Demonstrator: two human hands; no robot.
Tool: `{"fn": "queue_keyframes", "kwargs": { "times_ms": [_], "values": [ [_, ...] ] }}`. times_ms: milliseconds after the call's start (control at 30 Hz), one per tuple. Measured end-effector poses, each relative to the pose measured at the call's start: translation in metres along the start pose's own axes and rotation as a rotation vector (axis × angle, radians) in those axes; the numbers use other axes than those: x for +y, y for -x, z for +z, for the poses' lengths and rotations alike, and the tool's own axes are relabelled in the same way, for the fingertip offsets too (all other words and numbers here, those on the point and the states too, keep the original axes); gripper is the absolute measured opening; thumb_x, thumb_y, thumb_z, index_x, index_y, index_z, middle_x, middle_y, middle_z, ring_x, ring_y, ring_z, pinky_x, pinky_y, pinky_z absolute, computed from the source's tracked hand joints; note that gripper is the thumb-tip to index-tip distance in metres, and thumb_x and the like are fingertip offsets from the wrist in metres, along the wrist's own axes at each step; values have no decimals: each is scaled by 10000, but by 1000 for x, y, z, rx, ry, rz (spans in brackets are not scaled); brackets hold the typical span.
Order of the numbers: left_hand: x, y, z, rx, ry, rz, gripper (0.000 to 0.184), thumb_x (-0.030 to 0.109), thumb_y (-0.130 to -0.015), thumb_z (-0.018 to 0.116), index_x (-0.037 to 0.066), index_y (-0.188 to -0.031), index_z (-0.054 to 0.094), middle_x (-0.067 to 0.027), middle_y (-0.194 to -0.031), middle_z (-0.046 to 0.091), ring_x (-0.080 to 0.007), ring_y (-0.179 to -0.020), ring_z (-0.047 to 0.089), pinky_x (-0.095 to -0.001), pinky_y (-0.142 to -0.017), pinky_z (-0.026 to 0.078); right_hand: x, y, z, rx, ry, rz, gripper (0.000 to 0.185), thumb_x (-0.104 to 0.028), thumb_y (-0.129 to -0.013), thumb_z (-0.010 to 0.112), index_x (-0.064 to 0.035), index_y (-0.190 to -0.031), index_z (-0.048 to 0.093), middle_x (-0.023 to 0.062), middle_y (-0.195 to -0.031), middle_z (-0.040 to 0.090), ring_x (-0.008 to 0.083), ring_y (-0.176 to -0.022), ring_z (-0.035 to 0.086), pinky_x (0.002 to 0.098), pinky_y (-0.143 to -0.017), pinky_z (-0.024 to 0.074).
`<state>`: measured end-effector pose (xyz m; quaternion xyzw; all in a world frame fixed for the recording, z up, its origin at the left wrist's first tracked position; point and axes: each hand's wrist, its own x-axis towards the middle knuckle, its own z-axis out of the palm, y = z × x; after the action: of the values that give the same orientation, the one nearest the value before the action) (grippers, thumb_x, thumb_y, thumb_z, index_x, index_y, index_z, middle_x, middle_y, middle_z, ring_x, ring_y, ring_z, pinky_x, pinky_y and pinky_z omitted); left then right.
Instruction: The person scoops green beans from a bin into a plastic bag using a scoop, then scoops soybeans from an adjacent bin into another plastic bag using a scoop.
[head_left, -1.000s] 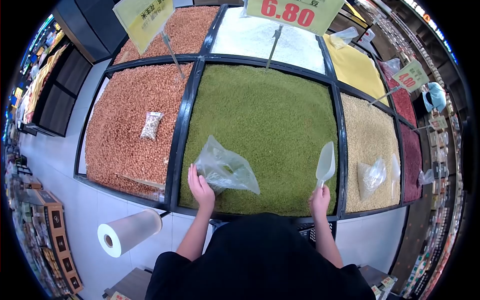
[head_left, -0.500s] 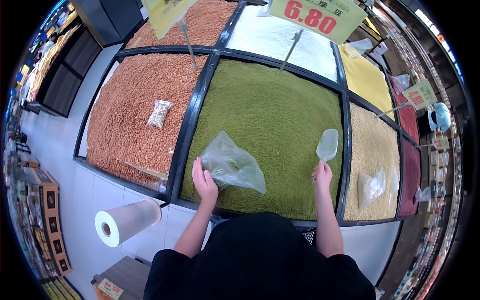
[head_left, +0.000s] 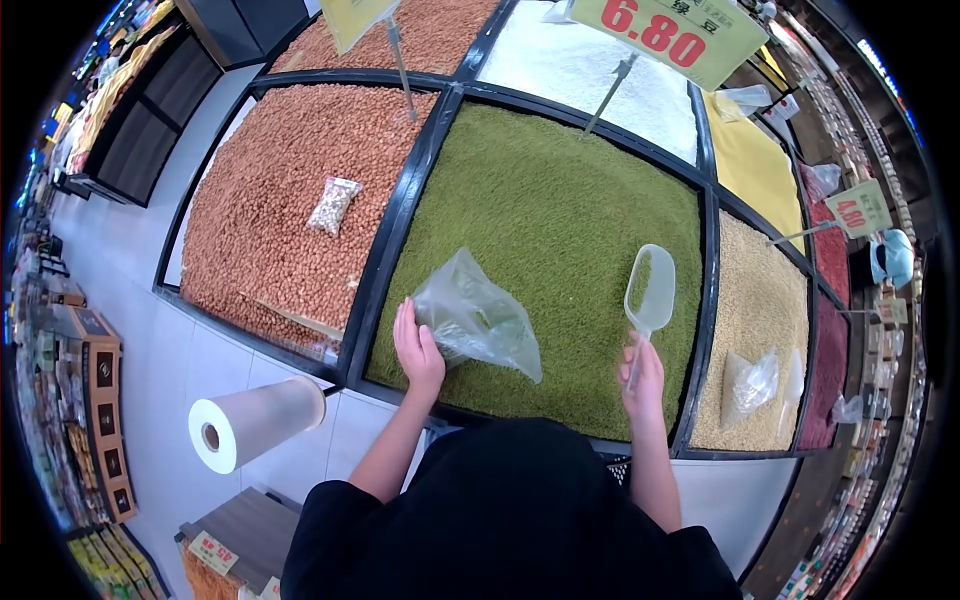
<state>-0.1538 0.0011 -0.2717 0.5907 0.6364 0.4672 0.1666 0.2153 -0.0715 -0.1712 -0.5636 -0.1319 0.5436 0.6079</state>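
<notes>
My left hand [head_left: 418,347] is at the near left of the green mung bean bin, its fingers along the side of a clear plastic bag [head_left: 478,315]. The bag hangs with its mouth part open above the beans [head_left: 560,210]; part of the left palm is hidden behind it. On the right side of the same bin, my right hand [head_left: 643,375] is closed around the handle of a clear plastic scoop [head_left: 655,290]. The scoop's bowl points away from me above the beans. Green shows through its left side, and I cannot tell whether beans lie in it.
Black dividers [head_left: 405,210] frame the bins. Reddish peanuts [head_left: 270,190] with a small packet [head_left: 334,205] lie left; pale grain [head_left: 755,300] with a filled bag [head_left: 750,385] lies right. A bag roll [head_left: 255,425] juts out at front left. A price sign [head_left: 670,35] stands behind.
The scoop has been lifted from the beans, so its whole bowl and handle now show larger. My left hand keeps the bag nearly where it was. The view has shifted slightly.
</notes>
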Motion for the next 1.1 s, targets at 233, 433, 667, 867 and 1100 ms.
{"fn": "queue_keyframes", "kwargs": {
  "times_ms": [233, 433, 667, 867, 1100],
  "values": [
    [1, 0, -1, -4, -2, 7, 484, 187, -1018, 413, -67, -1424, 487, -242, -1468, 510, -419, -1391, 436, -492, -1183, 295, -61, 63, 1, -349, 81, 124, 401, -291, -1056, 525, 23, -1303, 555, 61, -724, 605, 86, -456, 501, 206, -404, 382],
    [1, 0, 0, 9, -4, 8, 482, 197, -1024, 406, -63, -1421, 491, -238, -1465, 514, -416, -1390, 438, -489, -1183, 296, -100, 82, 19, -688, 293, 241, 417, -266, -1023, 583, 69, -1269, 599, 109, -743, 654, 83, -451, 525, 200, -427, 404],
    [-1, 0, 1, 15, 0, 10, 473, 189, -1019, 417, -68, -1409, 498, -238, -1459, 519, -413, -1388, 443, -490, -1186, 297, -107, 77, 61, -771, 578, 402, 394, -260, -1009, 599, 53, -1246, 623, 96, -752, 654, 89, -484, 556, 212, -454, 435],
    [1, 0, -2, 25, -1, 16, 466, 175, -1006, 437, -75, -1394, 506, -245, -1445, 527, -420, -1376, 456, -499, -1181, 304, -104, 55, 68, -790, 660, 397, 355, -249, -1018, 583, 24, -1239, 633, 71, -759, 660, 81, -480, 558, 211, -454, 443],
    [0, -1, -1, 40, -2, 36, 465, 177, -1001, 442, -75, -1386, 510, -249, -1435, 532, -425, -1370, 459, -505, -1172, 314, -115, 39, 88, -785, 876, 349, 311, -226, -1024, 576, 13, -1211, 643, 42, -732, 653, 75, -480, 563, 214, -450, 450]
  ]
}}
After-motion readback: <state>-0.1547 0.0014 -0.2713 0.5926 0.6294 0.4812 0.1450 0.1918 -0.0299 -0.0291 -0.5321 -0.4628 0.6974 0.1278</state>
